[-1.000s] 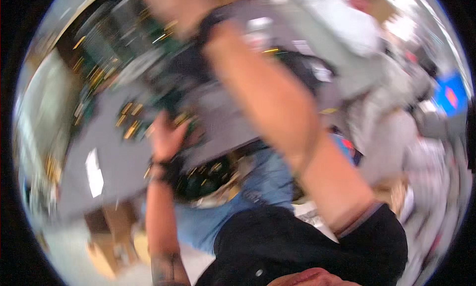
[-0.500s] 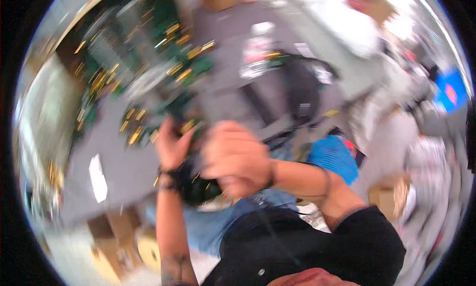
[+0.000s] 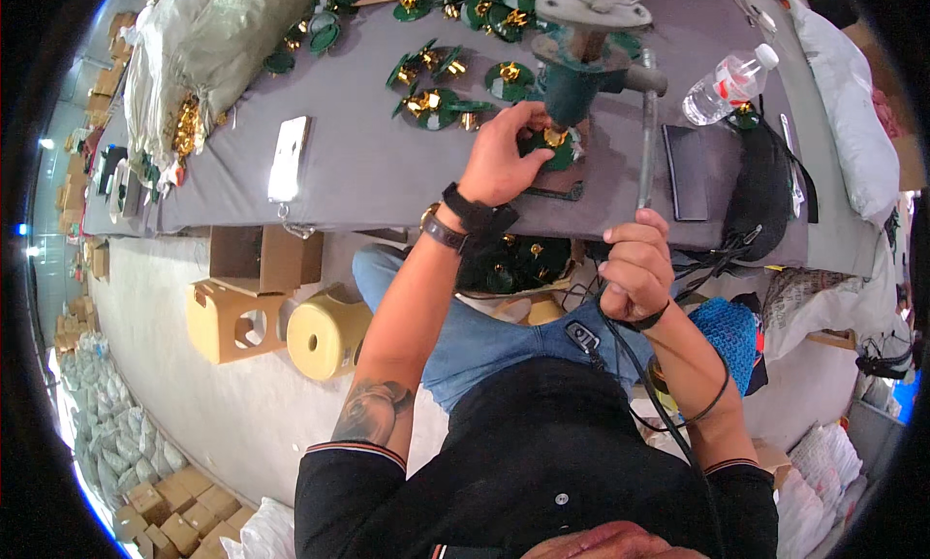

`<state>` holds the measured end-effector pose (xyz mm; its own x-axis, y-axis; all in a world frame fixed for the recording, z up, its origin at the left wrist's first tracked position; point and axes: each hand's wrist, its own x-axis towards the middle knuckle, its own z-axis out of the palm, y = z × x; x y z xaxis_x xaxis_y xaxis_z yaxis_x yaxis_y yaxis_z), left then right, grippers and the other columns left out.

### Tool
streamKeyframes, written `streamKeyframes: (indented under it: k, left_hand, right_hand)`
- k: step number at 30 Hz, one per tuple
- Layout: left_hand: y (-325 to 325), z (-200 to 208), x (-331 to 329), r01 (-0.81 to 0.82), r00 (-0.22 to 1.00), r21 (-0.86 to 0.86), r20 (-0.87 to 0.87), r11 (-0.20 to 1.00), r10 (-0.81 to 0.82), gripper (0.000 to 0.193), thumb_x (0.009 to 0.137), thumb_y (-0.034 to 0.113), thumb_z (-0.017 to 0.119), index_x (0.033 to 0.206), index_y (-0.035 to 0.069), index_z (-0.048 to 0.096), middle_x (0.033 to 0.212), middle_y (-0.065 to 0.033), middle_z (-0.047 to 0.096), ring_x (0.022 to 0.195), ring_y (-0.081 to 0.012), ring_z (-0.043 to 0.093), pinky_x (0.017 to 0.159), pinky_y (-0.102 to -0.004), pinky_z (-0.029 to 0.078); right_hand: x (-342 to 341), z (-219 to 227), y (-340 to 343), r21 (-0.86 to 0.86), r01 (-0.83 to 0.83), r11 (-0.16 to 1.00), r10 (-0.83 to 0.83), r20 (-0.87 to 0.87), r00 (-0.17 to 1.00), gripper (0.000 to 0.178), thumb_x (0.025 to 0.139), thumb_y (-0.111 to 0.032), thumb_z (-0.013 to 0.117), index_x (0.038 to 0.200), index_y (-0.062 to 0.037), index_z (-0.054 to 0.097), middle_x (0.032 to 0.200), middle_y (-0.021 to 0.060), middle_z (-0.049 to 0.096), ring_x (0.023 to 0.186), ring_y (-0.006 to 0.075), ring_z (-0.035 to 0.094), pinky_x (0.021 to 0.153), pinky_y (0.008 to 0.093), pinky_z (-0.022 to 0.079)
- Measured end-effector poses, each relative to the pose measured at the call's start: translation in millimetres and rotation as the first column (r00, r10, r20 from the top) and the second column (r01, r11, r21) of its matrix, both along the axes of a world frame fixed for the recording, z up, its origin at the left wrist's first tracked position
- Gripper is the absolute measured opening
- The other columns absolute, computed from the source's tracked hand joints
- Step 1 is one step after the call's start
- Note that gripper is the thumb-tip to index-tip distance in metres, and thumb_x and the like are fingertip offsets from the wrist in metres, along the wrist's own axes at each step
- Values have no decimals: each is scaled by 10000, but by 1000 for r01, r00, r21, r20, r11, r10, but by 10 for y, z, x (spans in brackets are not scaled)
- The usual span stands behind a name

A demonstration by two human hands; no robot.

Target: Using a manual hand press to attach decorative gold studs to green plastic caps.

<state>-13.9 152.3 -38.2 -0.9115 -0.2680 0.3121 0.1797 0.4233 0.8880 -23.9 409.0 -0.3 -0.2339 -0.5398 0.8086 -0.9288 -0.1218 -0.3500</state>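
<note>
I am listing one green hand press (image 3: 581,92). One green-and-gold piece (image 3: 557,152) is sitting directly beneath the press. One left hand (image 3: 502,154) is reaching in from the press's left, its thumb and fingers bordering the piece (whether they are pinching it, I cannot tell). One right hand (image 3: 637,266) is clasping the near end of one metal lever (image 3: 647,147), right of the press. One bottle (image 3: 727,89) is occupying the press's far right.
</note>
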Motion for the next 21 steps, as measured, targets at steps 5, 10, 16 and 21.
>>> streamKeyframes:
  k: [5,10,16,21]
  left_hand:
    - [-59,86,-45,83,996,-5,21,996,-83,434,799,-7,786,1211,-15,646,1044,-126,721,997,-217,694,886,-342,533]
    - [16,136,-60,26,1000,-245,9,969,-25,337,801,140,838,1071,-12,706,1007,-169,714,927,-289,696,825,-352,536]
    - [72,36,-7,-87,995,-42,35,995,89,267,794,45,806,1042,-14,726,861,-129,726,729,-209,669,684,-332,529]
    - [130,72,-72,-135,987,-53,74,989,139,201,865,24,751,1056,-35,728,920,-107,763,830,-165,707,765,-305,545]
  right_hand:
    - [-54,-5,21,-28,-3,1000,2,-61,998,73,906,-157,594,925,-109,646,855,46,614,910,272,689,1022,516,472]
    - [-45,298,54,55,-64,996,67,-38,997,95,862,-108,610,942,-111,661,860,55,620,891,271,680,1008,533,483]
    - [-468,1758,-311,-44,173,984,-171,28,985,69,944,-53,642,1007,-29,660,961,139,683,854,244,665,803,360,529]
    - [-1641,2228,-919,-39,44,998,-23,425,905,205,1030,-176,580,860,-61,584,727,23,558,606,122,548,568,289,471]
